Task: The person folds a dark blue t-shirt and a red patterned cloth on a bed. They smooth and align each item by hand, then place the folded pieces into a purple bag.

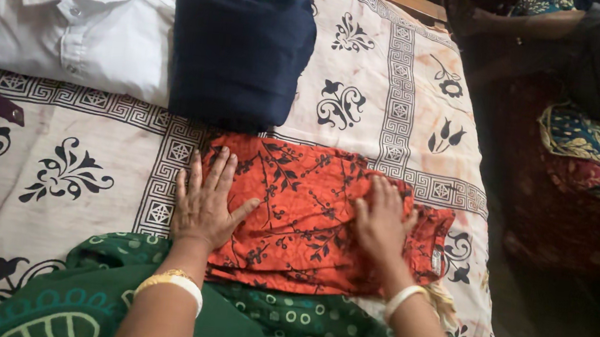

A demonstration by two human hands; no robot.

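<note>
In the head view, both hands lie flat on a folded orange-red garment (303, 213) with a dark leaf print, which sits on the bed sheet (80, 169) near the person's body. The left hand (205, 203) rests palm down at the garment's left edge, its grip spread — fingers fanned, some on the sheet and the thumb on the cloth. The right hand (382, 224) presses on the garment's right part, fingers held close together and flat, pinching nothing. Each wrist wears a bangle.

Just beyond the orange-red garment lies a folded navy garment (241, 53), their edges close or touching. Beside it to the left, touching it, is a folded white shirt (79, 26) — collar up, buttons showing. A green patterned cloth (263, 326) lies across the near edge of the bed, under the forearms.
</note>
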